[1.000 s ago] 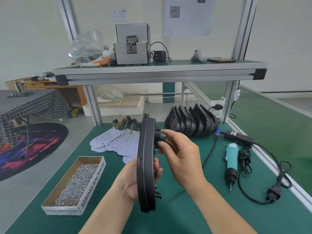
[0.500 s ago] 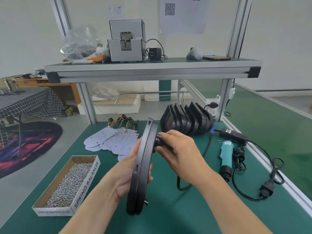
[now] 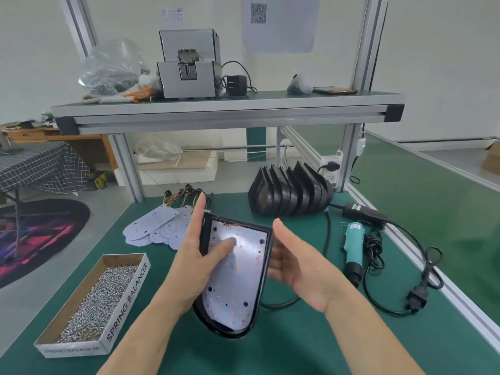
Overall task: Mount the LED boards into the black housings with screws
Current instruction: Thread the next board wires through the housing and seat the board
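I'm holding the black housing above the bench — my left hand is clamping its left rim, thumb pressing the LED board seated inside — while my right hand is cradling the right side, fingers flat.

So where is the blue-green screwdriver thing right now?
In the head view, the teal electric screwdriver lies on the green bench at the right, beside its coiled black cable, just past the right hand.
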Available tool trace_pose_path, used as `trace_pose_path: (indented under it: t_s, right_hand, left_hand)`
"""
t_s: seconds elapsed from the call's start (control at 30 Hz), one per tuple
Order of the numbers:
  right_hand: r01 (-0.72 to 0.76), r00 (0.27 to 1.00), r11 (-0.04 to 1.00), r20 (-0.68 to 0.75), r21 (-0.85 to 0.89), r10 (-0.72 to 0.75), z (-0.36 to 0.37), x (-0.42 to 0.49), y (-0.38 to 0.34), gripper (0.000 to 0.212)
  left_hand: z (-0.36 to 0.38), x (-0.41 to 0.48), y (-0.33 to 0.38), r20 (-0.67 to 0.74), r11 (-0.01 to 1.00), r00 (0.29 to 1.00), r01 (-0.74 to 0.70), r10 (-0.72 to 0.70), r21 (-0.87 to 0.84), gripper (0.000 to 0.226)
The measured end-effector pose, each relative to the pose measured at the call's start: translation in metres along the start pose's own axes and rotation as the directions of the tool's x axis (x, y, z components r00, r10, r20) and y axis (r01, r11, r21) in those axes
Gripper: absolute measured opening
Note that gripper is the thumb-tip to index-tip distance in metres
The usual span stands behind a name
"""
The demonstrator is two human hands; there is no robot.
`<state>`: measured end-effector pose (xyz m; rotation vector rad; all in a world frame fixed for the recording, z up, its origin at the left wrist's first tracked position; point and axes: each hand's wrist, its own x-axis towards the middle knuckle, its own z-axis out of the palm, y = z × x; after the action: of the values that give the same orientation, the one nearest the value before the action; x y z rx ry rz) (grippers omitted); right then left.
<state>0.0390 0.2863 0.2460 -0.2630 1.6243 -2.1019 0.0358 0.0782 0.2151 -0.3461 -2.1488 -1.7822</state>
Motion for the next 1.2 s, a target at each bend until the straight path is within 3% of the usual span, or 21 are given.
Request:
trace_pose_path:
  t_s: [0.07,0.2,0.4,0.53,0.67,0.83,1.07,1.13,1.2]
  right_hand:
    - [0.068,0.997,0.997,-0.050,0.039,-0.066,0.004,0.004,0.003,0.062]
    - [0.186,0.947,0.963,-0.225,-0.197,-0.229,0.011,0.008,0.013,0.038]
    - [0.231,0.920,0.930,-0.247,-0.287,-0.305,0.007,0.014,0.021,0.028]
    - [0.216,0.929,0.913,-0.216,-0.345,-0.302,-0.003,0.021,0.021,0.026]
    - [0.199,0.937,0.939,-0.227,-0.282,-0.267,-0.012,0.032,0.026,0.028]
    - [0.179,0.927,0.937,-0.268,-0.301,-0.263,-0.018,0.047,0.044,0.033]
    - [0.085,0.952,0.946,-0.255,-0.311,-0.170,-0.032,0.067,0.075,0.017]
    - [0.058,0.961,0.959,-0.245,-0.278,-0.129,-0.036,0.073,0.080,0.019]
    - [0.029,0.955,0.965,-0.279,-0.261,-0.104,-0.040,0.078,0.085,0.020]
  left_hand:
    - [0.007,-0.003,-0.002,0.008,0.998,0.999,-0.038,0.038,0.056,0.083]
    - [0.013,-0.007,-0.007,-0.023,0.998,0.999,-0.024,0.025,0.057,0.060]
    - [0.025,-0.012,-0.014,-0.068,0.999,0.997,0.032,-0.032,0.006,0.039]
    - [0.032,-0.014,-0.019,-0.118,0.997,0.990,0.076,-0.078,-0.023,0.034]
    - [0.039,-0.012,-0.022,-0.112,0.990,0.984,0.135,-0.137,-0.028,0.029]
    - [0.045,-0.013,-0.030,-0.198,0.950,0.931,0.312,-0.306,0.001,0.027]
    - [0.018,-0.017,-0.037,0.003,0.866,0.870,0.490,-0.493,0.101,0.026]
    - [0.005,-0.015,-0.038,-0.042,0.826,0.850,0.520,-0.524,0.218,0.017]
    - [-0.016,-0.011,-0.040,-0.209,0.795,0.843,0.537,-0.495,0.283,0.025]
